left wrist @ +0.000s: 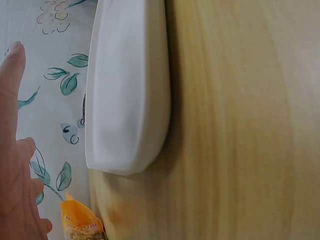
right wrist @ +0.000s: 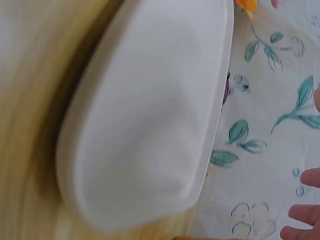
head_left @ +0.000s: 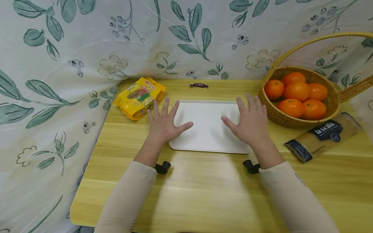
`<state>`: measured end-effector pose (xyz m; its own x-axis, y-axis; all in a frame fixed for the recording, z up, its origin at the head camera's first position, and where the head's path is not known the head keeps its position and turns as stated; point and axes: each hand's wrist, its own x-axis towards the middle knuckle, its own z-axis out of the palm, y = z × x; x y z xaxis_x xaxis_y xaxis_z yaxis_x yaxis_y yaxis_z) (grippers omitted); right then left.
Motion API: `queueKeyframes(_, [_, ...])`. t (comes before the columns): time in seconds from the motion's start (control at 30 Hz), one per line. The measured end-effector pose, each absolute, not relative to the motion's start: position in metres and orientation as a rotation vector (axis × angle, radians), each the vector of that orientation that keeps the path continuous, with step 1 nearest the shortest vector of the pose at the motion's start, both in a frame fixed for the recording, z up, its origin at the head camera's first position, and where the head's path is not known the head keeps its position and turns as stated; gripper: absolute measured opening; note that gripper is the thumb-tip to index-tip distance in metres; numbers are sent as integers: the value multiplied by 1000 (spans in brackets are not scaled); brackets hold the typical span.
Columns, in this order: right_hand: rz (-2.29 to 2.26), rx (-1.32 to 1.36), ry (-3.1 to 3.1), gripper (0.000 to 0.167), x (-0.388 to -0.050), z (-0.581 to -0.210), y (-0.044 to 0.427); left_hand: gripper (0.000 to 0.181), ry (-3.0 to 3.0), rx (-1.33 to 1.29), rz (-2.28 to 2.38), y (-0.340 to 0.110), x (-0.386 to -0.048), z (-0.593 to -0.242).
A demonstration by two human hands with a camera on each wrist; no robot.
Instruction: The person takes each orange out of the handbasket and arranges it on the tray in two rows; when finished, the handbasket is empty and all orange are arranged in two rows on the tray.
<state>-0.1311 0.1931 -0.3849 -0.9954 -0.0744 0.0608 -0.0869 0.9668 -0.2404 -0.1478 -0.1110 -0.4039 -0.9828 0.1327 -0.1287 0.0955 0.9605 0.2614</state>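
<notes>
A white rectangular tray [head_left: 208,126] lies on the wooden table, its bare surface facing up. Over its left end my left hand [head_left: 164,126] is spread, fingers straight and holding nothing. My right hand [head_left: 250,124] is spread the same way over the right end, also holding nothing. Part of the tray [left wrist: 120,90] shows beside the left hand [left wrist: 20,165] in the left wrist view. From the right wrist, the tray [right wrist: 145,115] fills the middle, with fingertips [right wrist: 305,215] at the right edge.
A yellow candy bag [head_left: 140,97] lies at the back left. Behind the tray is a small purple-wrapped candy [head_left: 199,85]. A wicker basket [head_left: 279,119] of several oranges [head_left: 296,91] stands at the right, with a spaghetti packet [head_left: 323,137] before it. A patterned cloth [head_left: 198,35] hangs behind.
</notes>
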Motion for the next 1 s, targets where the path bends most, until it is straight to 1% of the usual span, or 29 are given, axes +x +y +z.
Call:
queueKeyframes(0.17, [501, 69, -3014, 90, -137, -375, 219, 101, 2959, 171, 482, -122, -148, -415])
queueKeyframes(0.43, [667, -86, -2912, 83, -154, -362, 271, 93, 2930, 63, 715, -139, -144, -429])
queueKeyframes(0.7, [792, -177, -2829, 79, -176, -359, 324, 83, 2806, 62, 1001, -150, -141, -440])
queueKeyframes(0.87, [896, -306, -2831, 79, -183, -356, 351, 78, 2747, 77, 1127, -154, -142, -445])
queueKeyframes(1.0, [923, -343, -2792, 76, -186, -362, 366, 75, 2718, 39, 1213, -154, -144, -448])
